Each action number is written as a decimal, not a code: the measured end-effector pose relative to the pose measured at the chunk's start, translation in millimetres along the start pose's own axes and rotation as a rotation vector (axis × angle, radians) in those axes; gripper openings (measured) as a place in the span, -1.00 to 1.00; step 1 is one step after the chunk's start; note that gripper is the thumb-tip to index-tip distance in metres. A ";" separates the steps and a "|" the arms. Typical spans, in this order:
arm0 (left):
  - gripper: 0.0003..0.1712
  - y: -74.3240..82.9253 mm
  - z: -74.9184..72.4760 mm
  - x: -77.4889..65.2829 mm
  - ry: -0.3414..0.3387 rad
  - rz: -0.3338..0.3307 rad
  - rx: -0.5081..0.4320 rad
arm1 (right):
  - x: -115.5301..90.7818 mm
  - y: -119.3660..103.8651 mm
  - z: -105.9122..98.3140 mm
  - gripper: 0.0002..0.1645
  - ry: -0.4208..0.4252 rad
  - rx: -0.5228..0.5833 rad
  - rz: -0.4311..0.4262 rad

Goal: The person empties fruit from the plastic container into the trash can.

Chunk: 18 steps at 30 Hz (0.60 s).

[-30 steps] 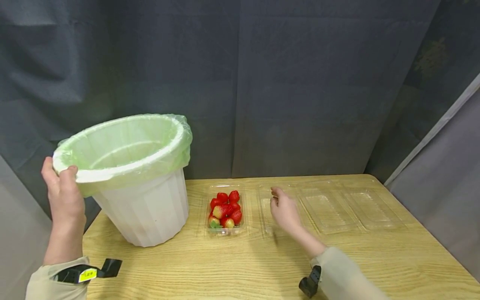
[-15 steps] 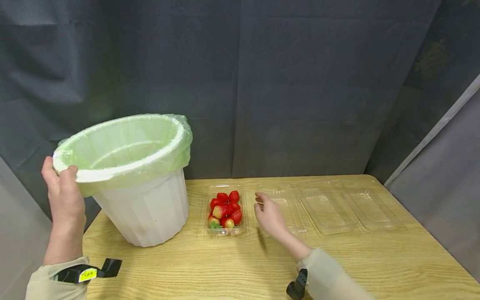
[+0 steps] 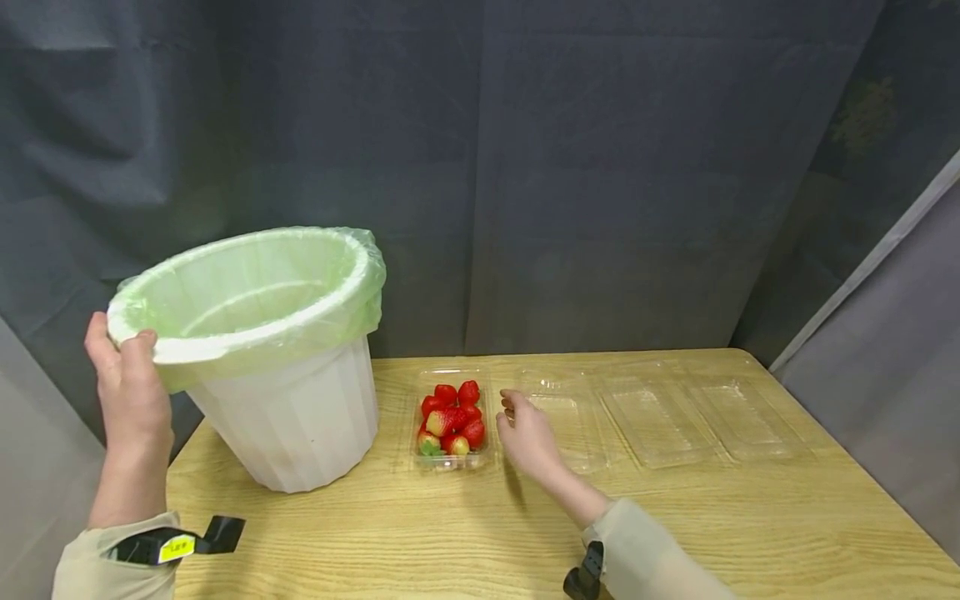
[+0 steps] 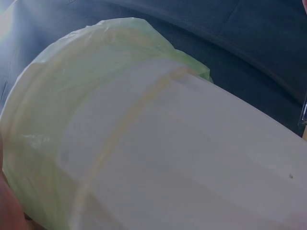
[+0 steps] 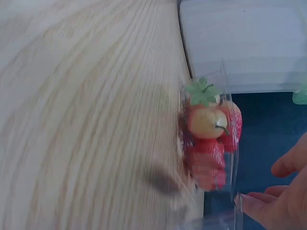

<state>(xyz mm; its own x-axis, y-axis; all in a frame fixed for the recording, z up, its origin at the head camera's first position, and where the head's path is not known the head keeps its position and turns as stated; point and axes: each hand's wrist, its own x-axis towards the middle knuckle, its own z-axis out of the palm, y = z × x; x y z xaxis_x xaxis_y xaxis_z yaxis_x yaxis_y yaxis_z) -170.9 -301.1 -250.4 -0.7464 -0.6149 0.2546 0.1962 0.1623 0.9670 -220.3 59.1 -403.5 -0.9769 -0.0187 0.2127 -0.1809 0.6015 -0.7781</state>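
Observation:
My left hand (image 3: 137, 404) grips the near-left rim of a white trash bin (image 3: 311, 417), its thumb over the edge. A pale green bag (image 3: 337, 321) lines the bin and folds over the rim; both fill most of the left wrist view. My right hand (image 3: 531, 437) hovers just right of a clear plastic box (image 3: 450, 462), fingers loosely bent with nothing in them. Red strawberries (image 3: 448, 421), some pale-tipped and one with a green leaf cap, fill that box. In the right wrist view, the fingertips (image 5: 247, 201) come right at the box's clear edge.
Several clear plastic containers (image 3: 652, 421) stand in a row to the right of the strawberries. They rest on a wooden table (image 3: 420, 533). A dark curtain (image 3: 600, 183) hangs behind, and a grey one (image 3: 892, 333) along the right side.
My right hand has moved left, from over the nearest clear container to beside the strawberry box. The left hand and the bin have stayed in place.

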 end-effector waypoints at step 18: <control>-0.31 1.2 -0.4 -0.7 -0.003 -0.004 -0.014 | -3.9 -2.0 16.9 -0.46 -0.004 -0.026 0.056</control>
<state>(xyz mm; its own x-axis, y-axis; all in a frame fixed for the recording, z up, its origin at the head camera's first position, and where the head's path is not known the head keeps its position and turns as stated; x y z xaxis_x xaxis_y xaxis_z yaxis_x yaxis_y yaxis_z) -169.9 -300.8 -249.4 -0.7491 -0.6133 0.2506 0.2022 0.1487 0.9680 -218.0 44.5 -412.8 -0.9858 0.0126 0.1672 -0.1231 0.6225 -0.7728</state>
